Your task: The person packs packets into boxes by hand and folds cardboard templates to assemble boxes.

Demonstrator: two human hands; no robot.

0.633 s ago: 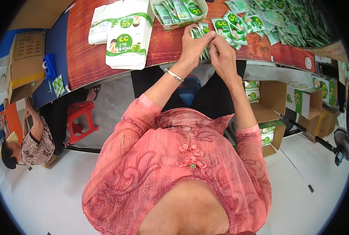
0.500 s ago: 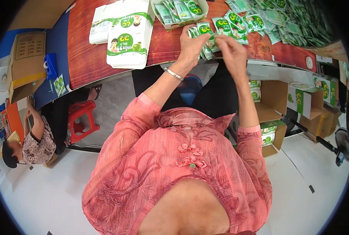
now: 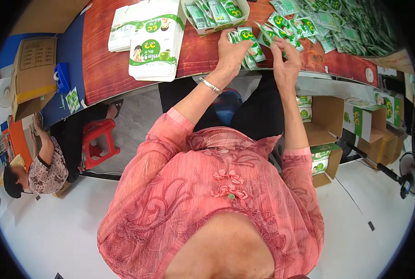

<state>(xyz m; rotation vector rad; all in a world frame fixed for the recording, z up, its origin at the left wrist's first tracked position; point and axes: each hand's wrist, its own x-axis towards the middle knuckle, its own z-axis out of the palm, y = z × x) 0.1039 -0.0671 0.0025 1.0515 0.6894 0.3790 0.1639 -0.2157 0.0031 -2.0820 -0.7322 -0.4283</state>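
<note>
In my left hand (image 3: 231, 50) I grip a small bunch of green-and-white sachets (image 3: 252, 45), thumb across them, at the table's near edge. My right hand (image 3: 285, 58), just to the right, pinches a single sachet (image 3: 266, 33) that is tilted up on edge. Several loose sachets (image 3: 304, 27) lie flat beyond that hand. Behind my left hand stands an open carton (image 3: 222, 29) with a row of sachets in it. The fingers of my left hand are partly hidden behind the bunch.
Flattened printed cartons (image 3: 155, 69) are stacked at the left of the red wood-grain table (image 3: 100, 56). A large sachet heap (image 3: 356, 32) covers the far right. Below stand cardboard boxes (image 3: 326, 114). A co-worker (image 3: 49, 162) sits at the left near a red stool (image 3: 100, 144).
My right hand has moved slightly right, away from the bunch, and now has a sachet in its fingers. My left hand stays nearly in place, still gripping the bunch.
</note>
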